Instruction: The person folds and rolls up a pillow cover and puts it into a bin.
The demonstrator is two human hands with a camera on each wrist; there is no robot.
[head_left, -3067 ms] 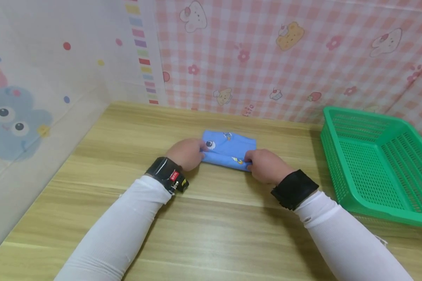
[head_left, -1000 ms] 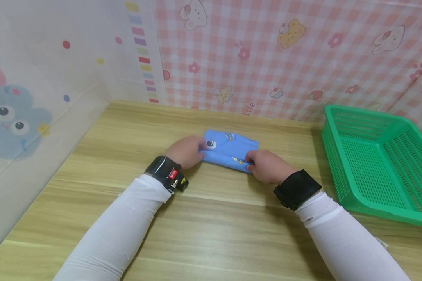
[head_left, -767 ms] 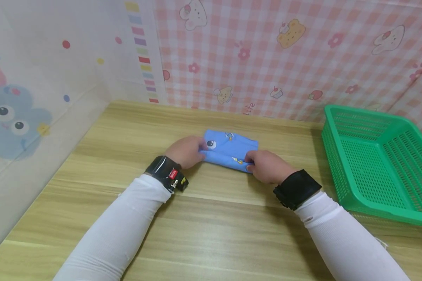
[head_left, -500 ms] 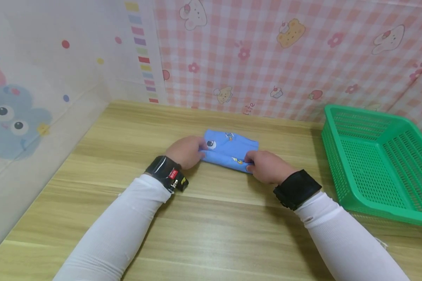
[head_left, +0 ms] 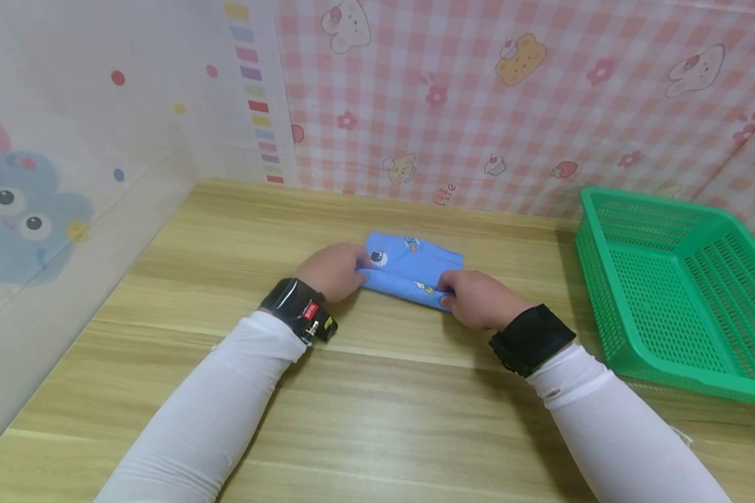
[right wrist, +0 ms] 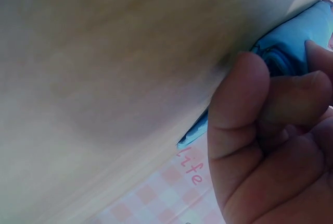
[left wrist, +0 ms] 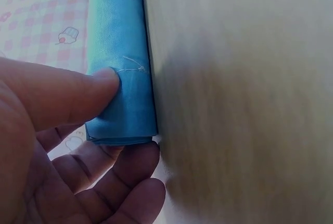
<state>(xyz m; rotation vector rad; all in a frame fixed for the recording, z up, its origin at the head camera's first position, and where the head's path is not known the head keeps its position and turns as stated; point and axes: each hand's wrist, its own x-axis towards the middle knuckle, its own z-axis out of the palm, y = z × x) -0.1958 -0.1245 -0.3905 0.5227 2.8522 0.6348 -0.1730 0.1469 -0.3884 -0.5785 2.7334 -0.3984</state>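
Observation:
A blue cloth (head_left: pixel 409 260) printed with small figures lies on the table, its near edge turned into a roll. At the left end of that roll, my left hand (head_left: pixel 332 272) pinches it. In the left wrist view the thumb presses on the blue roll (left wrist: pixel 119 41) and the other fingers curl beside its end; a loose white thread shows on the fabric. My right hand (head_left: pixel 483 300) grips the right end with thumb and curled fingers. From the right wrist, coiled layers show at the end of the cloth (right wrist: pixel 291 47), partly hidden by the fingers.
A green plastic basket (head_left: pixel 629 335) with slotted sides stands to the right of my right hand. The wood-grain table (head_left: pixel 377 419) meets a pink checked wall covering (head_left: pixel 478 126) at the back and a white printed one (head_left: pixel 157 126) on the left.
Very little differs. The head view has shifted slightly since the oldest frame; both hands keep hold of the roll's ends, and the cloth stays in place.

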